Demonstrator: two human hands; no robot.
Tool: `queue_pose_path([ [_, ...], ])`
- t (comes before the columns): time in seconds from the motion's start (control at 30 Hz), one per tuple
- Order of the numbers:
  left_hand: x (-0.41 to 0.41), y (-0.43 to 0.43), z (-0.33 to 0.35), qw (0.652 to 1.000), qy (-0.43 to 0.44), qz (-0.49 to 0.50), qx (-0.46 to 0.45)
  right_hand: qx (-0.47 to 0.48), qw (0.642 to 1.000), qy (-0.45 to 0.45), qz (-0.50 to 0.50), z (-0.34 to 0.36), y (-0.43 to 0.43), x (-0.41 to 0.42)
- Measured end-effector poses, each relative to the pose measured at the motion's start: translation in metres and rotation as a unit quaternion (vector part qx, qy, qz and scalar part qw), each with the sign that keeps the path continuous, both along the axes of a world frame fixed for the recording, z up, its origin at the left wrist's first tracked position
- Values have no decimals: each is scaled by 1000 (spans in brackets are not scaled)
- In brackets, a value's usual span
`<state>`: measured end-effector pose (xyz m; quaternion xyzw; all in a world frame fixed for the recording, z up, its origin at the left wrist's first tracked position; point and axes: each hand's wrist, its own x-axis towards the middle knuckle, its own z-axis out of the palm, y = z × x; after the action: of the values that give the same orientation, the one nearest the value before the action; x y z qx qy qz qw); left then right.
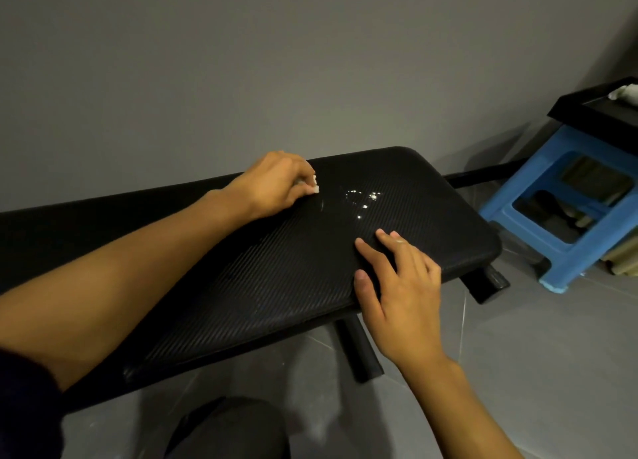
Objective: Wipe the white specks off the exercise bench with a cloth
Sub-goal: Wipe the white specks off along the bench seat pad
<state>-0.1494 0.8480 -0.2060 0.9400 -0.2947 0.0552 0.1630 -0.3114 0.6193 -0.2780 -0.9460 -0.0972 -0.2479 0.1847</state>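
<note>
A black padded exercise bench [262, 279] with a ribbed surface runs from lower left to upper right. Several white specks [362, 199] lie scattered on its far end. My left hand [276, 186] sits on the bench just left of the specks, fingers curled, pinching a small white piece [315, 189] at the fingertips. My right hand [400, 286] rests flat on the bench's near edge, fingers spread, below the specks. A white cloth [626, 92] lies on a black tray at the far right, away from both hands.
A blue plastic stool [518, 210] stands right of the bench, carrying the black tray [587, 113]. The bench's black legs [359, 351] reach the grey tiled floor. A grey wall is behind. My dark-clothed knee [231, 431] is at the bottom.
</note>
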Motion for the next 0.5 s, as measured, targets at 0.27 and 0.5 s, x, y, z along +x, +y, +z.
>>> queue_pose_path([
  [0.27,-16,4,4,997,6,-78,7,6,1000,-14,-2,-2,2,2],
  [0.5,-20,2,11,993,55,-101,17,12,1000,-16,-5,-2,3,2],
])
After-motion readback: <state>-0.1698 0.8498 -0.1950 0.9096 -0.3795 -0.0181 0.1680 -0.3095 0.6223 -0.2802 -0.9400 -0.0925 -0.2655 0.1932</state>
